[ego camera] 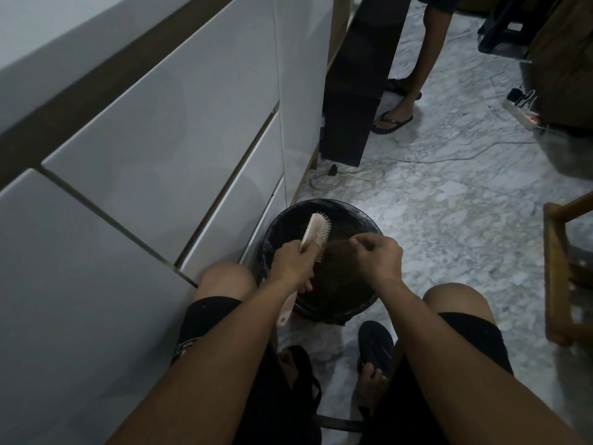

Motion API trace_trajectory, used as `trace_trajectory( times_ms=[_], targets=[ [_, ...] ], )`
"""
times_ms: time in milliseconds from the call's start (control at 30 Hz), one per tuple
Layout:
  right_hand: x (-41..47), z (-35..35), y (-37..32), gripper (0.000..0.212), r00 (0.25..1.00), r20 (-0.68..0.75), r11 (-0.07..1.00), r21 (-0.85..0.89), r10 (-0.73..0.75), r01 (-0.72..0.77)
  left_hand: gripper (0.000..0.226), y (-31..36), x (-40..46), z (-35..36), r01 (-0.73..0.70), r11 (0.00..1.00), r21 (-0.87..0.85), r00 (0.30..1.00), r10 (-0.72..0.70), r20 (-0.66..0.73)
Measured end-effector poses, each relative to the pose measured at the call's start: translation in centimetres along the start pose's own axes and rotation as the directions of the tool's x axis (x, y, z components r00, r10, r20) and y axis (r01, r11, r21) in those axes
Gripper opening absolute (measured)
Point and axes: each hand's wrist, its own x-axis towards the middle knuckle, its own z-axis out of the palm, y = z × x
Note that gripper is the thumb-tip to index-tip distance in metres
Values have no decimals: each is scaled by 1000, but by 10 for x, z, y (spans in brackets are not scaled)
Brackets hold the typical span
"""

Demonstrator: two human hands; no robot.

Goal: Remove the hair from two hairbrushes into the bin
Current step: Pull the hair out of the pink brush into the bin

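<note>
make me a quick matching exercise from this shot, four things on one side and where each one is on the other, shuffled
Things:
1. pink hairbrush
2. bin
3. power strip
4. wooden chair

Places:
A. on the floor at far right, red light on
B. held in the left hand over the bin
C. at the right edge of the view
D. on the floor between the knees, beside the white drawers

Pairs: 1-B, 2-D, 3-A, 4-C

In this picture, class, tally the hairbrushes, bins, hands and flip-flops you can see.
Hairbrushes: 1
Bins: 1
Hands: 2, left hand, right hand
Flip-flops: 2
Total: 6
</note>
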Motion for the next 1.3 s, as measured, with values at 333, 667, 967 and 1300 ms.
trace_trajectory(
  times_ms=[333, 667, 967, 1300],
  targets=[
    [-20, -5, -14, 42, 917, 369, 961, 273, -153, 51, 40, -1, -1, 1, -14, 998, -62, 998, 18, 61],
    [-13, -1, -12, 7, 973, 228, 973, 228, -17, -37, 33, 0, -2, 1, -25, 999, -46, 997, 28, 66],
    [-2, -6, -8, 12, 984, 102, 914, 366, 147, -175, 36, 9, -2, -1, 145, 942, -303, 985, -107, 136],
    [-11, -10, -11, 15, 930, 367, 978, 205, -36, -43, 38, 9, -2, -1, 125, 961, -247, 981, -83, 174]
  ],
)
